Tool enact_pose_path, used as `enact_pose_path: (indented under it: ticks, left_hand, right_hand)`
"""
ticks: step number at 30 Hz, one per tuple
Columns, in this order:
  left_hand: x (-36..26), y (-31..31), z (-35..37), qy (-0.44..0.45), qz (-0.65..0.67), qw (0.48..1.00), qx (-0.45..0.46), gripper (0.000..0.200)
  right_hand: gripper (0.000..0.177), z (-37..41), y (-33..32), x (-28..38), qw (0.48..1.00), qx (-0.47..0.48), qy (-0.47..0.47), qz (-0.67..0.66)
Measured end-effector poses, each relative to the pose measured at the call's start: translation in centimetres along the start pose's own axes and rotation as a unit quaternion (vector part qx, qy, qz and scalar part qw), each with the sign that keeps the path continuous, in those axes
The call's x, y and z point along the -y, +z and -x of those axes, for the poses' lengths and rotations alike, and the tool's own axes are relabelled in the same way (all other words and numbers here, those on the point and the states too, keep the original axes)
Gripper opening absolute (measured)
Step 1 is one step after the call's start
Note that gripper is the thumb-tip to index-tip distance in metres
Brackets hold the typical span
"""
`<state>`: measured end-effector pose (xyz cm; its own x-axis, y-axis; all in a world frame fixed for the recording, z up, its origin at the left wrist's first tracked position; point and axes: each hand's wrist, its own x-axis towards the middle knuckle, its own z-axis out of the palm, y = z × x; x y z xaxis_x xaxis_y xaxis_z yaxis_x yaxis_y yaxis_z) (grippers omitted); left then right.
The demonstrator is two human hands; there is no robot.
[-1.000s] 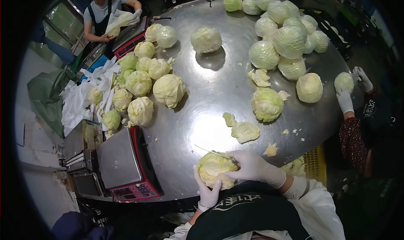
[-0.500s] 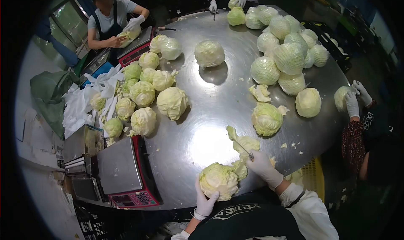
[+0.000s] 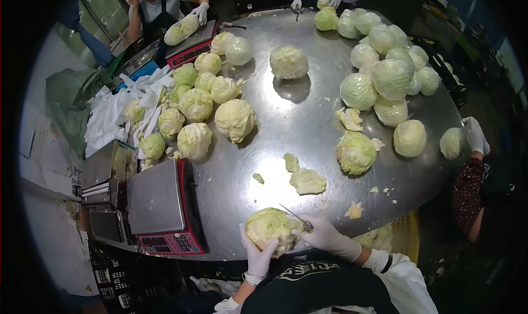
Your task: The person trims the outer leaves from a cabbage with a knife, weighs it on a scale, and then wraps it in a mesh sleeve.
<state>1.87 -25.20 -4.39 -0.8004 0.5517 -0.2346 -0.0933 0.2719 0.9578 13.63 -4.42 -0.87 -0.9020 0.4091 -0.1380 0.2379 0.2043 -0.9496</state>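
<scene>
At the near edge of the metal table, a pale green cabbage [image 3: 268,226] rests in my gloved left hand [image 3: 258,255], whose fingers wrap its left and lower side. My gloved right hand [image 3: 324,236] is closed round the handle of a knife [image 3: 297,217] at the cabbage's right side; the thin blade points up and left over the cabbage. Just beyond lies a loose outer leaf [image 3: 307,181], with a small leaf scrap [image 3: 258,178] to its left.
Left, a red scale [image 3: 157,204] stands beside a group of cabbages [image 3: 196,105]. Wrapped cabbages [image 3: 391,78] are piled at the back right. Co-workers stand at the far left, far side and right. A yellow basket [image 3: 411,231] is below the table's near right edge.
The leaf has come away from my right hand and lies on the table. My right hand has moved left to the cabbage. The right co-worker's hands have left their cabbage. The view has shifted.
</scene>
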Motion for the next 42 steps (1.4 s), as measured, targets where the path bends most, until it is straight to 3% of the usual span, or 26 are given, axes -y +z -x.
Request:
enact_pose_path:
  ticks: [2, 3, 5, 7, 8, 10, 11, 12, 13, 14, 15, 16, 18, 19, 21, 23, 24, 26, 28, 30, 31, 33, 35, 36, 38, 42]
  left_hand:
    - [0.9, -0.4, -0.4, -0.008, 0.007, 1.000, -0.024, 0.113]
    - [1.2, -0.7, -0.6, -0.048, 0.084, 0.995, -0.023, 0.113]
    - [-0.6, -0.9, -1.0, -0.119, 0.223, 0.967, -0.026, 0.111]
    - [-0.2, -1.4, -1.4, -0.121, 0.260, 0.958, -0.006, 0.112]
    - [-0.1, -1.7, -1.3, -0.127, 0.293, 0.947, 0.018, 0.112]
    - [-0.7, -1.7, -1.6, -0.100, 0.215, 0.970, 0.050, 0.110]
    - [-1.2, -1.5, -1.9, -0.075, 0.134, 0.985, 0.084, 0.108]
    - [-1.8, -1.4, -2.0, -0.074, 0.134, 0.984, 0.088, 0.108]
    - [-3.5, -1.1, -2.1, 0.030, -0.029, 0.993, 0.111, 0.103]
    - [-4.8, -0.7, -2.3, 0.133, -0.189, 0.964, 0.129, 0.098]
    - [-5.5, -0.7, -2.7, 0.177, -0.216, 0.950, 0.138, 0.101]
    - [-5.4, -0.5, -2.8, 0.180, -0.216, 0.949, 0.141, 0.101]
    - [-4.8, -0.4, -2.9, -0.003, -0.032, 0.994, 0.109, 0.095]
    - [-5.1, -0.4, -2.7, -0.037, 0.039, 0.991, 0.123, 0.099]
    - [-2.9, 0.0, -2.9, -0.009, 0.050, 0.991, 0.126, 0.098]
    - [-2.1, 0.1, -3.0, 0.018, 0.062, 0.990, 0.125, 0.096]
    - [-2.3, 0.2, -3.4, 0.019, 0.029, 0.994, 0.100, 0.096]
    - [-2.0, 0.0, -3.8, 0.022, -0.005, 0.997, 0.076, 0.097]
    - [-0.3, -1.1, -3.9, -0.054, 0.177, 0.981, 0.047, 0.098]
    - [-0.4, -1.1, -3.8, -0.064, 0.220, 0.973, 0.019, 0.101]
    - [-1.0, -0.7, -3.5, -0.013, 0.152, 0.988, 0.018, 0.099]
    - [-1.9, 0.4, -3.5, 0.035, 0.086, 0.995, 0.026, 0.098]
    - [-2.7, 1.8, -3.9, 0.164, -0.099, 0.979, 0.071, 0.098]
    - [-3.5, 2.4, -3.8, 0.163, -0.099, 0.979, 0.077, 0.098]
    - [-4.9, 3.2, -3.7, 0.241, -0.291, 0.923, 0.070, 0.103]
    - [-3.4, 3.4, -3.8, 0.208, -0.231, 0.949, 0.056, 0.103]
  right_hand:
    - [0.038, 0.7, 0.7, 0.2, 0.999, -0.023, 0.024, 0.011]
    - [0.027, 0.6, 0.6, -1.2, 0.995, -0.078, 0.025, 0.050]
    - [0.021, -0.2, -0.8, -5.9, 0.978, -0.197, 0.049, -0.051]
    - [0.027, -0.1, -4.9, -6.7, 0.956, -0.190, 0.203, 0.093]
    - [0.027, 0.3, -5.1, -6.1, 0.957, -0.187, 0.202, 0.093]
    - [0.040, 0.9, -5.7, -4.5, 0.921, -0.245, 0.068, 0.295]
    - [0.054, 0.5, -5.5, -3.9, 0.930, -0.237, -0.001, 0.279]
    - [0.054, 0.0, -5.0, -3.2, 0.929, -0.241, 0.001, 0.280]
    - [0.059, -0.6, -4.3, -1.3, 0.975, -0.167, -0.018, 0.144]
    - [0.064, -0.9, -3.7, -0.2, 0.995, -0.089, -0.035, 0.004]
    - [0.064, -1.1, -3.1, -0.2, 0.995, -0.093, -0.034, 0.006]
    - [0.061, -1.5, -2.5, -0.6, 0.999, -0.049, -0.003, -0.005]
    - [0.059, -2.0, -2.2, -1.0, 0.999, -0.011, 0.025, -0.018]
    - [0.052, -2.1, -2.2, -1.0, 0.996, -0.009, 0.088, -0.003]
    - [0.045, -1.6, -1.4, -1.8, 0.988, -0.005, 0.155, 0.008]
    - [0.031, -0.5, 0.4, -3.1, 0.987, -0.113, -0.115, 0.028]
    - [0.031, 0.1, 0.6, -3.3, 0.987, -0.112, -0.112, 0.027]
    - [0.024, 1.4, 0.0, -3.8, 0.988, -0.142, 0.033, -0.045]
    - [0.018, 2.3, -2.5, -8.0, 0.978, -0.185, 0.085, -0.034]
    - [0.029, 3.1, -5.1, -10.6, 0.948, -0.135, 0.284, 0.051]
    - [0.029, 3.2, -4.9, -9.2, 0.947, -0.134, 0.287, 0.049]
    - [0.050, 3.4, -4.5, -4.1, 0.988, -0.119, 0.069, 0.076]
    - [0.057, 2.8, -3.4, -2.2, 0.987, -0.091, 0.032, 0.131]
    - [0.063, 2.7, -2.8, -1.6, 0.981, -0.058, -0.012, 0.183]
    - [0.062, 2.5, -1.9, -1.0, 0.982, -0.034, 0.012, 0.188]
    - [0.061, 2.5, -1.0, -0.4, 0.985, 0.013, 0.059, 0.163]
